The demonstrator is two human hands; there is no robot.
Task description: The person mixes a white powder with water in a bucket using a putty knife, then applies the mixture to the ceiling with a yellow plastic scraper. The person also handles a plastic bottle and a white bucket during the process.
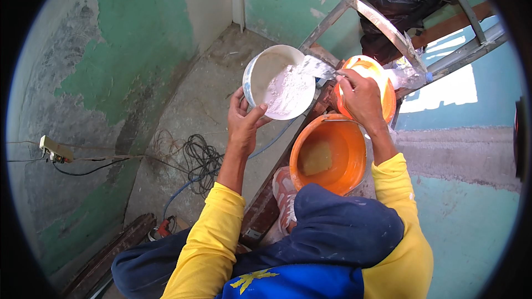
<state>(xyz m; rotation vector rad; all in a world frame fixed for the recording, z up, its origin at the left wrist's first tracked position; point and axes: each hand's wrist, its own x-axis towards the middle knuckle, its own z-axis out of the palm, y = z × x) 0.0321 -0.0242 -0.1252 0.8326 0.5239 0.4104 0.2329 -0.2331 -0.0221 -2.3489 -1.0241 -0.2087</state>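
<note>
At the near edge, trousers [349, 221]: dark blue, bent at the knee, between yellow sleeves [208, 238].
Left hand [242, 124]: curled firmly around the near-left side of a white tub [276, 58], with thumb close to the rim.
Right hand [360, 97]: closed on the handle of a putty knife [317, 68], with blade at the tub's right rim; exact finger placement partly hidden.
Tub hold: liable to tip or slip, given support from one side only, should the blade press too hard against the opposite rim.
Blade load: apt to spill outside, perhaps into an orange bucket, if lifted too full or turned too fast over the rim.
White tub: held aloft to the left of both buckets, mouth upward; bluish marks outside, bare and dull along the inner left.
Powder [288, 93]: pale pinkish white, dry-looking, lumpy, heaped toward the right and near side.
Nearer orange bucket [302, 180]: set beside a shoe [285, 199], with yellowish-brown matter at the bottom.
Farther orange bucket [392, 112]: partly behind the right hand, near a clear plastic bottle [407, 77].
Floor, left: strewn with coiled black cable [199, 158].
Wall [138, 39]: green, peeling to grey.
</note>
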